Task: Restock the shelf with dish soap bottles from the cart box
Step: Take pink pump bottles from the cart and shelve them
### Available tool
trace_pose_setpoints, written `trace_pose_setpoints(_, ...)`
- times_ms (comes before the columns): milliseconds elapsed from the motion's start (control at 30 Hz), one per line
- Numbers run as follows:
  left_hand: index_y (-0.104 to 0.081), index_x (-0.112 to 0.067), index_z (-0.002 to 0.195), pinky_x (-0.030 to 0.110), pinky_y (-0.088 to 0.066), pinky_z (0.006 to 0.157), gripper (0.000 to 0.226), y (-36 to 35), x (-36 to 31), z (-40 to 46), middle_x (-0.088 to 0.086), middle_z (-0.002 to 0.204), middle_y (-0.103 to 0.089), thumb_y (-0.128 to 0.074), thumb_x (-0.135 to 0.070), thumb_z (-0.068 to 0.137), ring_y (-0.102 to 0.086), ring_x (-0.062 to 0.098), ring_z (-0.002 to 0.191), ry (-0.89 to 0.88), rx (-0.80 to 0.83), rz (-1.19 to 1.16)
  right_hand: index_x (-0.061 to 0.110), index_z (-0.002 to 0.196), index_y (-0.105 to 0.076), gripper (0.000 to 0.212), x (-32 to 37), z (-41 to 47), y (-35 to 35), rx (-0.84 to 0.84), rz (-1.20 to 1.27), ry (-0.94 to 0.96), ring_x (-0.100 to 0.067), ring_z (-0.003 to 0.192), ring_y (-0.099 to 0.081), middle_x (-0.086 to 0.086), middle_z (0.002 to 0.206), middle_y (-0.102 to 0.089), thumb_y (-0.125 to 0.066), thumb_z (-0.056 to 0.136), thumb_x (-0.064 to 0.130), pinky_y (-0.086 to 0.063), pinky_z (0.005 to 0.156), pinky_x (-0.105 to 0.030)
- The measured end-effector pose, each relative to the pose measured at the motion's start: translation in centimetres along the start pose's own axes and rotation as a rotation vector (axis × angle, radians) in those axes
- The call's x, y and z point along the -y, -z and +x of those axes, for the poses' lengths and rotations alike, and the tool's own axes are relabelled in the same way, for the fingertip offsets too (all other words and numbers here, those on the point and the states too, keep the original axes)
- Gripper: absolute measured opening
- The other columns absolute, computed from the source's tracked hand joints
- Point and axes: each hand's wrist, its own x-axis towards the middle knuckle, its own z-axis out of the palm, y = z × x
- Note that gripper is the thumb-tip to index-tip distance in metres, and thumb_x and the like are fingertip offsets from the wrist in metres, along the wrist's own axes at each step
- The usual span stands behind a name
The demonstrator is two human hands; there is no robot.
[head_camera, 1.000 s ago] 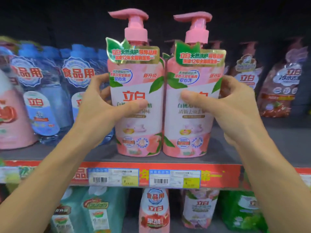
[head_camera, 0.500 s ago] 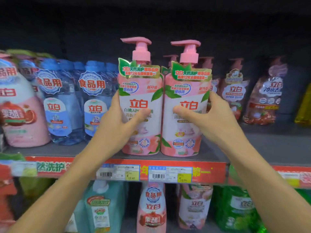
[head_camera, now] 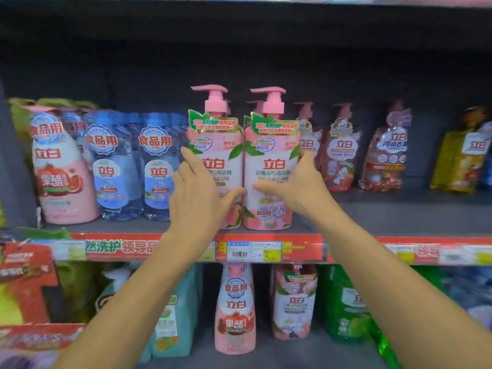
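**Two pink pump bottles stood at the shelf's front edge**

At the far left a pomegranate-label bottle (head_camera: 62, 179) stood partly cut off by a dark upright, its small print too blurred to read. Next came clear blue bottles (head_camera: 138, 169), glossy and ribbed. The left hand (head_camera: 198, 191) was spread flat against the left pink bottle (head_camera: 215, 145), fingers straight, thumb reaching across its front and hiding half the label. Touching it, the right pink bottle (head_camera: 271, 161) stood upright under the right hand (head_camera: 298, 187), which lay open against its right side with the thumb across the front. Both had smooth plastic bodies, pump tops and leaf-shaped collars. Behind them more pumps showed dimly. Right of these, reddish bottles (head_camera: 340, 155) sat farther back on the grey shelf (head_camera: 399, 214), then a yellow pack (head_camera: 460, 161), smeared.
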Motion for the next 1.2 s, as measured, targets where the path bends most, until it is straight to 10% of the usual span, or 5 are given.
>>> trace_pose_setpoints(1200, -0.012, 0.012, 0.147, 0.046, -0.045, 0.097, 0.114, -7.3, -0.2, 8.2, 0.025, 0.140, -0.037, -0.077, -0.049, 0.076, -0.040, 0.040, 0.130, 0.117, 0.075, 0.027, 0.024, 0.114, -0.042, 0.069, -2.8, 1.7, 0.5, -0.017, 0.132, -0.023, -0.011, 0.099, -0.068, 0.010, 0.106, -0.067, -0.093, 0.067, 0.023, -0.057, 0.088, -0.040)
